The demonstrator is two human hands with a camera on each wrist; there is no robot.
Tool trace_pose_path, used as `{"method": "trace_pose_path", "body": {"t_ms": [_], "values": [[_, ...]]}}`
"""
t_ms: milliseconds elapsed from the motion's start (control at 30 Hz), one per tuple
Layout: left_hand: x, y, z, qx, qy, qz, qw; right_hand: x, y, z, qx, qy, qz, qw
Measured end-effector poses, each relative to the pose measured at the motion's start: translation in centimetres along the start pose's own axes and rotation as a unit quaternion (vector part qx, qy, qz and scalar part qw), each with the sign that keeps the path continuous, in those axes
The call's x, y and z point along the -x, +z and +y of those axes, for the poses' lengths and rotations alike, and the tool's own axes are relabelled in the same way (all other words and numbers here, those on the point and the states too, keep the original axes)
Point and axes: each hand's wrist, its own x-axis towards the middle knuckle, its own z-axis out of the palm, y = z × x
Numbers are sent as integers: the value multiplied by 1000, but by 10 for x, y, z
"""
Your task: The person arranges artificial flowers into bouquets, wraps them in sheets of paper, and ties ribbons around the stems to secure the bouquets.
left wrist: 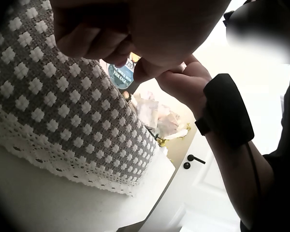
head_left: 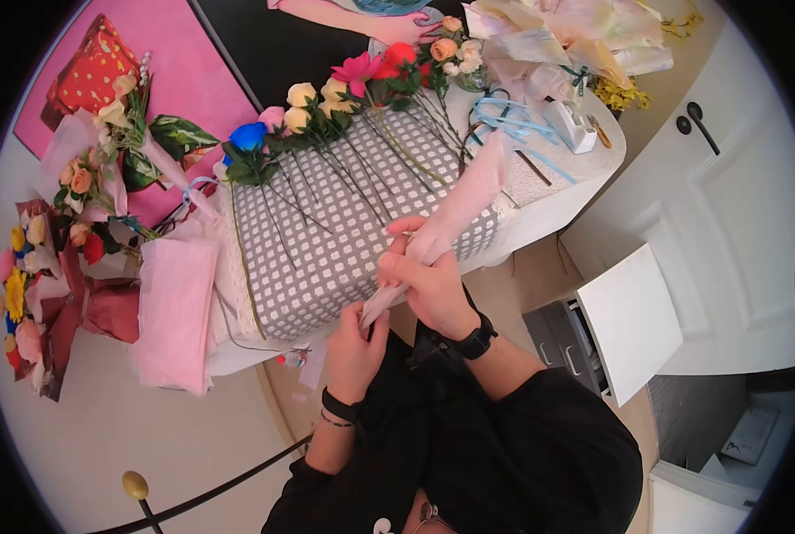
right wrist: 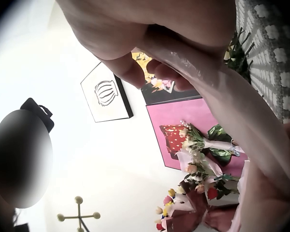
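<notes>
A length of pale pink wrapping paper point(head_left: 473, 191), gathered into a long narrow roll, slants over the front of the table. My right hand point(head_left: 433, 289) grips it around the middle, thumb on top. Lower down, my left hand point(head_left: 355, 351) pinches its narrow end. In the right wrist view, the paper point(right wrist: 232, 99) runs twisted from beneath the right hand point(right wrist: 154, 29) toward the left hand point(right wrist: 268, 205). The left wrist view has the left hand point(left wrist: 140, 29) large at the top, with the right hand point(left wrist: 186, 84) behind it; the paper is hidden there.
Single artificial flowers point(head_left: 335, 98) lie in a row across the checkered cloth point(head_left: 326, 249). Flat pink sheets point(head_left: 175, 311) overhang the left end, beside wrapped bouquets point(head_left: 37, 303). Blue ribbon point(head_left: 513, 120), a white box point(head_left: 571, 125) and more wrapping paper point(head_left: 575, 44) sit at right.
</notes>
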Motion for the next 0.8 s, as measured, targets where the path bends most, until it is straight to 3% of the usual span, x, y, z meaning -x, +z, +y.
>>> {"method": "trace_pose_path", "body": {"t_ms": [67, 133, 167, 200, 267, 300, 333, 400, 433, 600, 667, 700, 767, 800], "values": [[-1, -4, 10, -43, -21, -10, 999, -2, 1, -3, 9, -10, 13, 1000], [1, -10, 15, -5, 77, -49, 996, -3, -3, -9, -22, -18, 27, 999], [3, -15, 15, 49, 58, -96, 992, -3, -6, -11, 4, -18, 23, 1000], [2, -20, 14, 46, 53, -89, 994, -2, -9, -14, 2, -11, 16, 1000], [-5, -33, 9, 222, 8, -253, 942, 1, -11, -23, -14, 23, -13, 1000], [-9, -34, 0, 349, -71, -322, 877, 1, -9, -25, 5, 22, -23, 999], [-11, -33, -7, 349, -71, -314, 880, 3, -9, -27, 5, 27, -31, 999], [-15, -36, -14, 420, -89, -467, 773, 4, -10, -29, 5, 41, -63, 997], [-15, -36, -12, 412, -84, -489, 764, 4, -8, -31, 6, 48, -74, 996], [-5, -26, -13, 395, -133, -427, 802, 5, -7, -28, -3, 63, -62, 996], [1, -22, -12, 231, -65, -304, 922, 4, -3, -24, 18, 21, 2, 1000], [3, -23, -12, 233, -67, -296, 924, 4, 0, -23, 19, 26, -5, 999], [8, -27, -13, 101, 67, -232, 965, 4, 6, -20, 37, 30, 6, 999], [7, -33, -9, 100, 64, -224, 967, 3, 8, -17, 37, 34, -2, 999]]}}
